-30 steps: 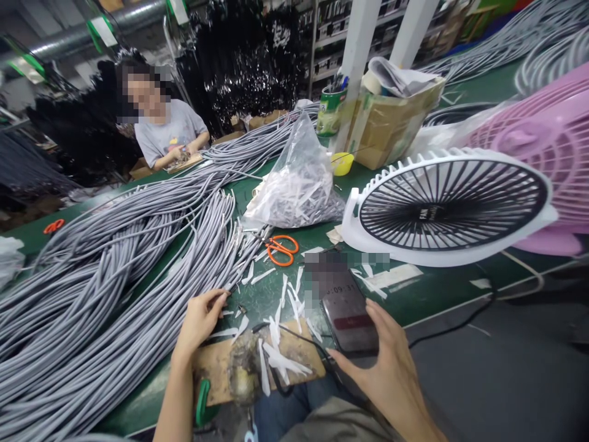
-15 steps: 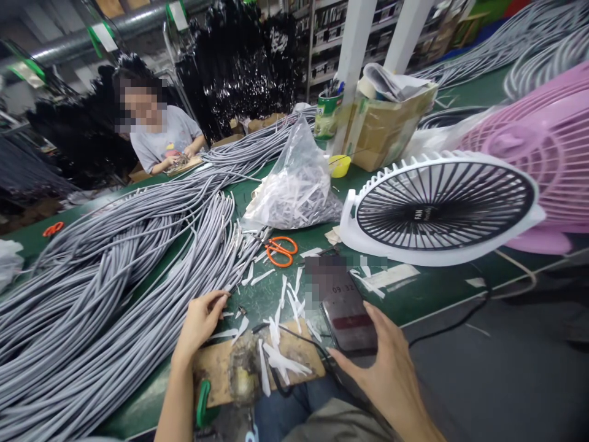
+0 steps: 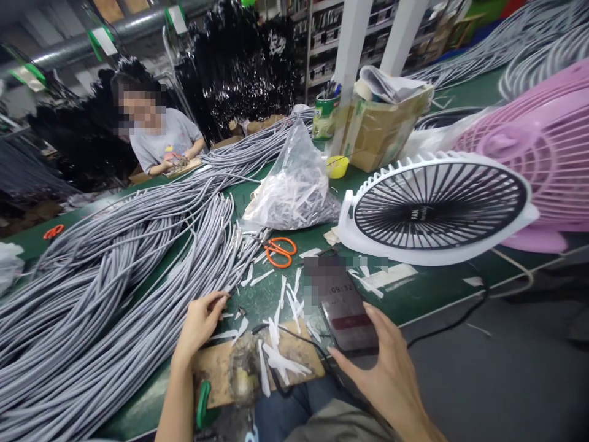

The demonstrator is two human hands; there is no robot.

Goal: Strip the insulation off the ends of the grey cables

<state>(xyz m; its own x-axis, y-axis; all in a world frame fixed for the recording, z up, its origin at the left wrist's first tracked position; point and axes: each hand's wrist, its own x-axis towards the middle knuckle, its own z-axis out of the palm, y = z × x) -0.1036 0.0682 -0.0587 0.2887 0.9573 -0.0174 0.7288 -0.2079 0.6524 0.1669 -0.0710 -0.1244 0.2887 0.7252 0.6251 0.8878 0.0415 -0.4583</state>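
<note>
My right hand (image 3: 389, 362) spans the lower end of a dark phone (image 3: 347, 313), with the thumb by its lower left corner and the fingers along its right edge. The lit screen reads 09:32. To the left, my left hand (image 3: 205, 316) rests with curled fingers beside the ends of a thick bundle of grey cables (image 3: 151, 307); anything in its fingertips is too small to make out. Between the hands lie white strips (image 3: 280, 359), some on a worn wooden board (image 3: 211, 365) with a green clamp handle (image 3: 203, 402). Orange-handled scissors (image 3: 280, 252) lie beyond.
A clear bag of white scraps (image 3: 294, 196) stands behind the scissors. At right are a white fan (image 3: 437, 212) and a pink fan (image 3: 543, 147). A carton (image 3: 375, 132) and a green can (image 3: 326, 116) stand farther back. Across the table sits another person (image 3: 163, 138).
Both my hands and the phone stay in place. The view shifts very slightly, and the other person's hands move a little.
</note>
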